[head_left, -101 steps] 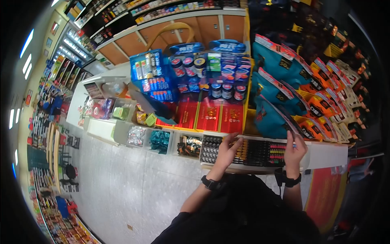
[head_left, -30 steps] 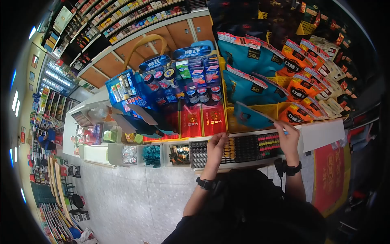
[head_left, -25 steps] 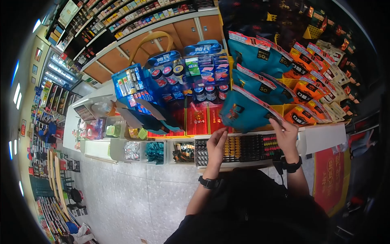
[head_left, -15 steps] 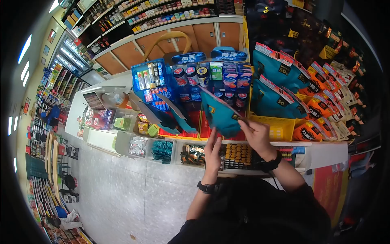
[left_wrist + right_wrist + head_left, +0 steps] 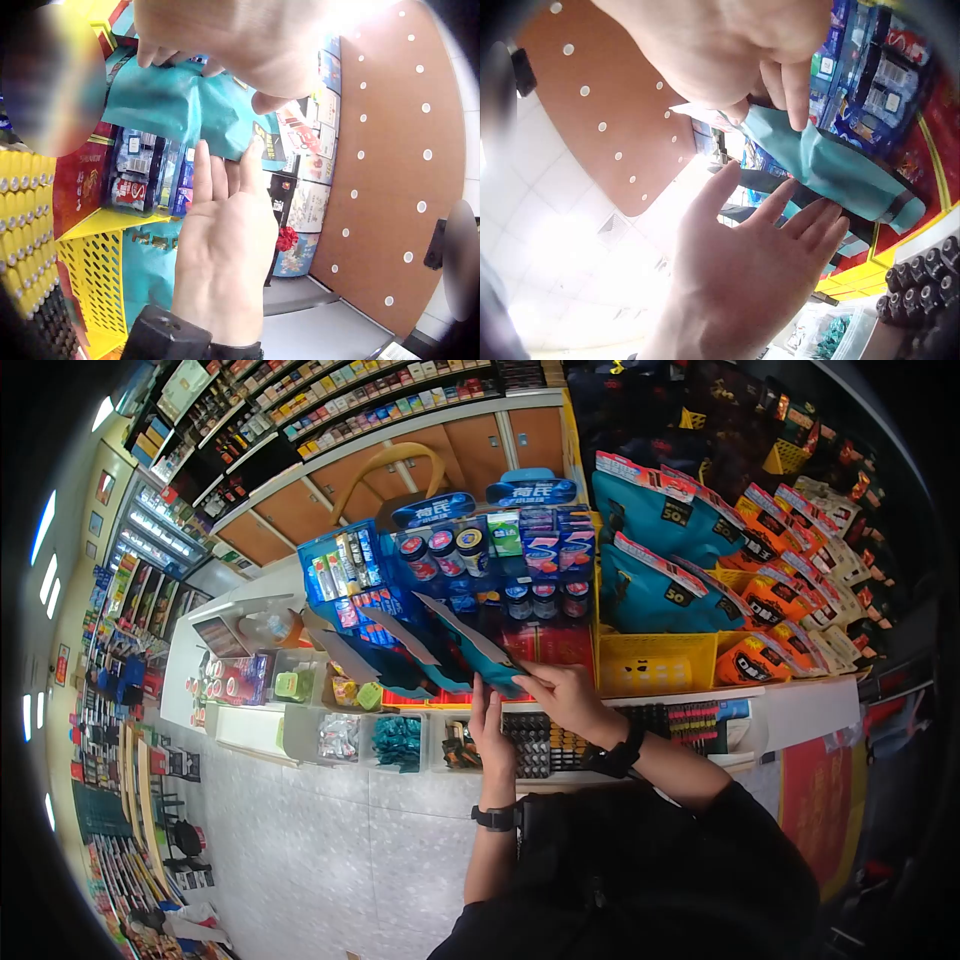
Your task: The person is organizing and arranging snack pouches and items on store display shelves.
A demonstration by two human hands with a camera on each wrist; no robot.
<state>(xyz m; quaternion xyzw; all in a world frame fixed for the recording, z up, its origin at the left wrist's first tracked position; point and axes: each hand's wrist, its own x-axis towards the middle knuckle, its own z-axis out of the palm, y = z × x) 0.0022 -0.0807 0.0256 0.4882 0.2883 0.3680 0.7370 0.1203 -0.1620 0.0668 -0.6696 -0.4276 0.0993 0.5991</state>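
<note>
My right hand [image 5: 568,702] pinches the top edge of a teal bag [image 5: 488,658] between thumb and fingers. In the right wrist view that teal bag [image 5: 840,172] hangs tilted below the right hand [image 5: 712,45]. My left hand [image 5: 493,742] is alongside its lower end, fingers straight and slightly spread. The left palm [image 5: 754,274] shows facing the bag in the right wrist view. Two more teal bags [image 5: 375,662] lean side by side just left of the held one. They stand before the blue gum display [image 5: 440,555], over red boxes [image 5: 560,645].
A yellow basket compartment [image 5: 655,665] shows its slotted floor at right. Behind it stand teal bags [image 5: 665,585] and orange bags [image 5: 765,660]. Rows of lighters [image 5: 690,725] line the counter front. Clear bins hold silver sweets [image 5: 345,735] and teal sweets [image 5: 397,740].
My right hand has pulled the teal bag out of the yellow basket and carried it left, beside the two leaning bags. My left hand has moved slightly left with it.
</note>
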